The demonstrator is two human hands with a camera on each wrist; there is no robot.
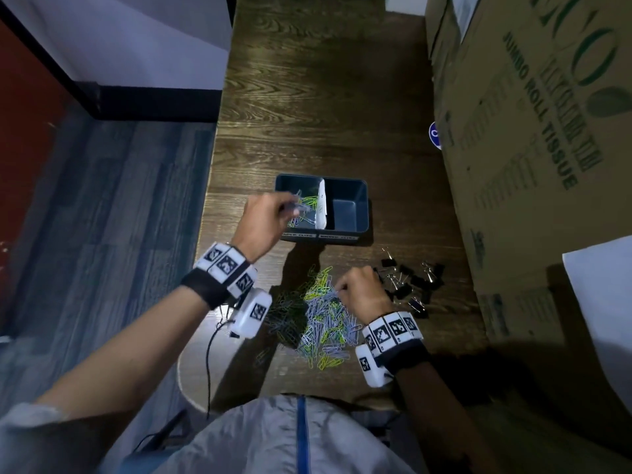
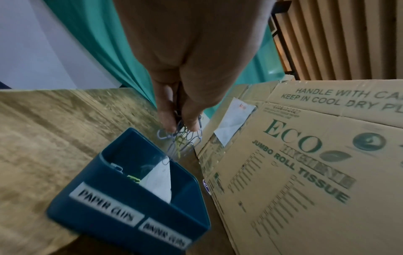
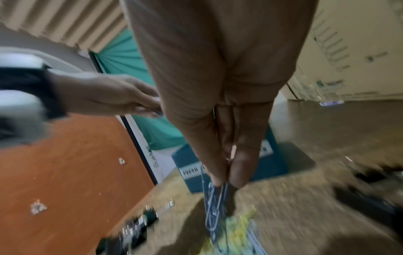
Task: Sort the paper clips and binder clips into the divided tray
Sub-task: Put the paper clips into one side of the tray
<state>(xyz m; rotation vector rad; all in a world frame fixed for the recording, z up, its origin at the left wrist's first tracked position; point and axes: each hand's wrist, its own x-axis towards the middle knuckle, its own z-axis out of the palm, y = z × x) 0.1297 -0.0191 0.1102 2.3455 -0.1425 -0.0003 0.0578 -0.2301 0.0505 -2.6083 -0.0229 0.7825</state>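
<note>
Nearest the body, a heap of paper clips (image 1: 319,319) in grey, yellow-green and dark colours is spread on the dark wood-grain worktop (image 1: 325,97). The right hand (image 1: 362,290) is lowered onto the heap's far edge, and its fingers (image 3: 240,169) are seen pinched together on a few silver-grey paper clips that hang from the fingertips. To the right of that hand, black binder clips (image 1: 410,285) with wire handles are scattered in a loose group, apart from the heap.

Farther out, the left hand (image 1: 263,220) is held over the left compartment of the dark blue divided tray (image 1: 362,213), its fingers (image 2: 167,112) closed on a small bunch of paper clips (image 2: 179,138) that dangles above the tray. Grey and yellow-green clips are already seen in that left compartment; nothing can be made out in the right one. The two are separated by a white divider (image 1: 322,208). On the tray's near wall two white labels are stuck: the left label (image 2: 106,209) is read as "PAPER CLIPS", the right one is too blurred to be read surely.

Along the right side a large cardboard carton (image 1: 533,131) is stood, printed "ECO", "JUMBO ROLL TISSUE", "HANDLE WITH CA…" and "KEEP IN COOL DRY PL…". To the left of the worktop, blue-grey floor (image 1: 102,217) and a white wall with a dark skirting are seen, and a teal curtain (image 2: 91,43) beyond.
</note>
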